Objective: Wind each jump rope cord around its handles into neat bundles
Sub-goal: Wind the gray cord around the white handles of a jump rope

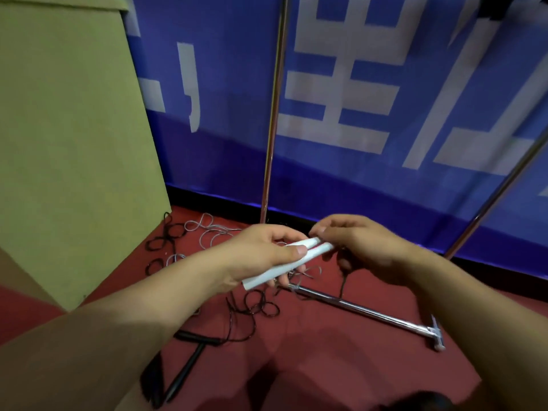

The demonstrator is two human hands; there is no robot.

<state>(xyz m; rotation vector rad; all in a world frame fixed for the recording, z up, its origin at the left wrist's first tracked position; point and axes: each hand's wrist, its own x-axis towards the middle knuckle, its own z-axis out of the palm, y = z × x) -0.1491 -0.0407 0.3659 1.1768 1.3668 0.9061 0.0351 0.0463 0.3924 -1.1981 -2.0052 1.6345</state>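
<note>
Nearest the lens, two bare forearms reaching in from the bottom corners and meeting above a red floor (341, 360). Left hand (261, 256) wrapped around a pair of white handles (284, 262), thumb laid flat along the top, fingers curled beneath; handles side by side, slanting up toward the right. Right hand (358, 247) at the upper tips of the handles, fingers curled and pinching there, with a dark cord (343, 280) hanging down from under its palm; cannot tell whether that cord is pinched or merely draped. Below the handles, on the floor, a loose tangle of black cord (261, 307) in several loops, running down and left to two black handles (189, 363) lying crossed under the left forearm. Beyond and left of the white handles, a grey cord (207, 232) sprawled in loops on the floor, with more black loops (163, 238) beside it, close to the foot of a cardboard box (74, 143). Below and right of the white handles, a chrome bar (361, 310) flat on the floor, ending in a short crosspiece at its far right. Behind the handles, a thin upright pole (274, 114) rising from the floor, and a second pole (498, 197) leaning at the right. Behind both, a blue banner (355, 161) with large white characters, blurred.
</note>
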